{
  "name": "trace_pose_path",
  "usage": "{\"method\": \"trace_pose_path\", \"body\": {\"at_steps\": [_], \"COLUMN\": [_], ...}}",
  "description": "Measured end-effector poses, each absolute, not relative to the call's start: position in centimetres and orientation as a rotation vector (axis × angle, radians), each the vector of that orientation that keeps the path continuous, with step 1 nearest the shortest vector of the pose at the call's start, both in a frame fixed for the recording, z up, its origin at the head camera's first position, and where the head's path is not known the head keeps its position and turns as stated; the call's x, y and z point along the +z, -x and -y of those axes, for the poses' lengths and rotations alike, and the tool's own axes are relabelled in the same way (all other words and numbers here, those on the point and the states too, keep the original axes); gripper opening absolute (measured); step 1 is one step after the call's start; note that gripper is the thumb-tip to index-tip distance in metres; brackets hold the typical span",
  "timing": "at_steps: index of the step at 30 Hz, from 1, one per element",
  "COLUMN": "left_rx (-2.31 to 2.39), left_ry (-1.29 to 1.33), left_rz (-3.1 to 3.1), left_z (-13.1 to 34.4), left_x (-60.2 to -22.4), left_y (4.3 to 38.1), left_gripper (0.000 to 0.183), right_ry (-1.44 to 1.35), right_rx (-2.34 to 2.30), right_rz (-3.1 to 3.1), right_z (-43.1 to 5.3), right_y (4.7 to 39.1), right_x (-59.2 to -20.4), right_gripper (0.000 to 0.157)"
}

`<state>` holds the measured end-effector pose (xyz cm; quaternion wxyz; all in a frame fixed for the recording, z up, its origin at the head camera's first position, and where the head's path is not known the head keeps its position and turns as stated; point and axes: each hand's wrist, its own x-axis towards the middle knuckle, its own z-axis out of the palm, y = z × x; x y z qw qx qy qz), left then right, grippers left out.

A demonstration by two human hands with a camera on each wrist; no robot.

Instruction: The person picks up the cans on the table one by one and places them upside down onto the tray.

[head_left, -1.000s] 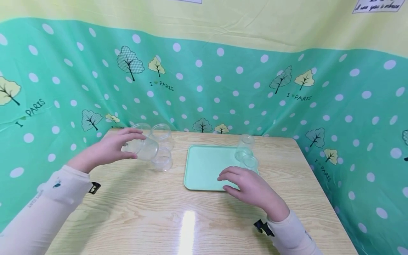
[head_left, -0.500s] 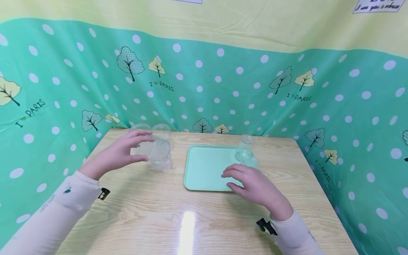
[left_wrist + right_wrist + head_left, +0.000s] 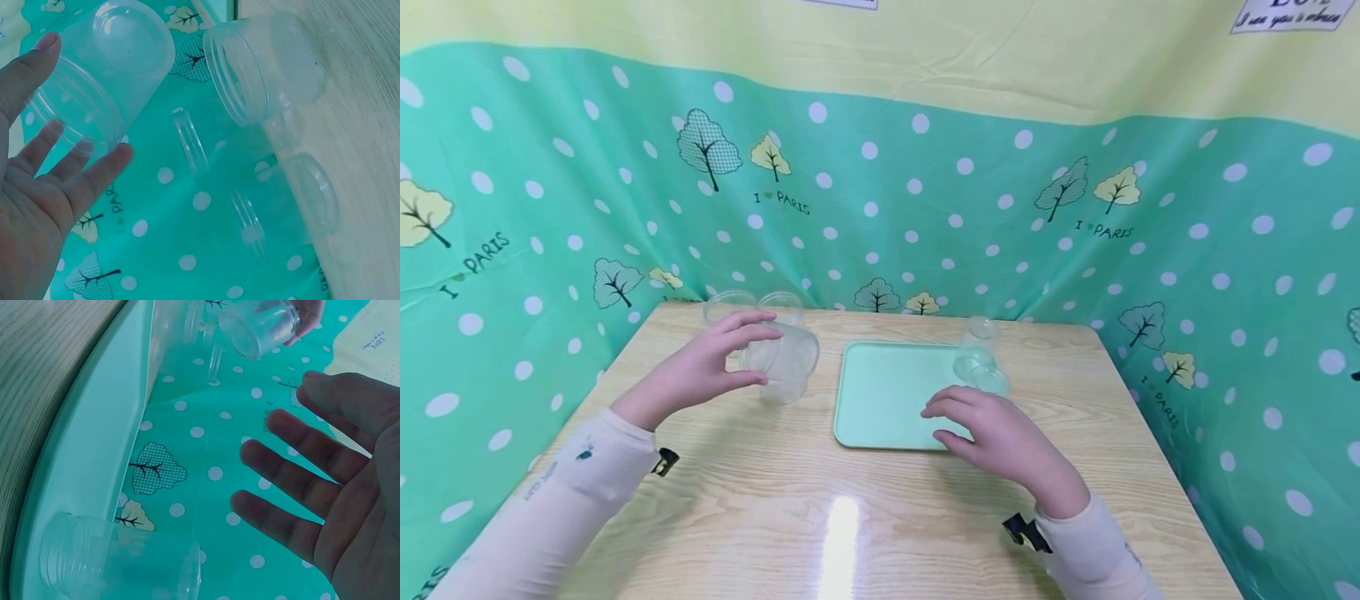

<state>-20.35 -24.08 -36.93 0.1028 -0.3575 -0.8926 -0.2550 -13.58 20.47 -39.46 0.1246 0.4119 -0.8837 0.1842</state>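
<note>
My left hand (image 3: 711, 362) holds a clear plastic jar (image 3: 797, 354) near its threaded mouth, thumb and fingers on opposite sides. The jar is tilted on its side in the air, base pointing right and mouth toward the palm (image 3: 28, 206). Behind and below it, several similar clear jars (image 3: 275, 69) stand mouth up on the table, partly hidden in the head view. Over the front right of a light green tray (image 3: 880, 396) hovers my right hand (image 3: 992, 429), fingers spread and holding nothing. Two clear jars (image 3: 979, 340) stand upside down at the tray's right side.
The wooden table (image 3: 760, 500) ends at a green and yellow patterned curtain (image 3: 895, 175), which hangs behind it and along both sides. A bright light reflection (image 3: 840, 542) lies on the table's front part.
My left hand has carried the tilted jar to the right, across the front of the standing jars. The right hand has shifted slightly right and stays over the tray.
</note>
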Motion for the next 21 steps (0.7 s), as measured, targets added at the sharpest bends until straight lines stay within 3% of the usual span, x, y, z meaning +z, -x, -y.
{"method": "trace_pose_path", "body": {"at_steps": [21], "left_rx": [-1.003], "left_ry": [1.027], "left_rz": [2.482], "left_z": [21.5], "left_x": [-38.1], "left_y": [20.6], "left_gripper": [0.067], "right_ry": [-1.138], "right_rx": [0.527], "right_rz": [2.590], "right_z": [-20.7], "right_y": [13.6], "right_x": [-39.3], "right_gripper": [0.029]}}
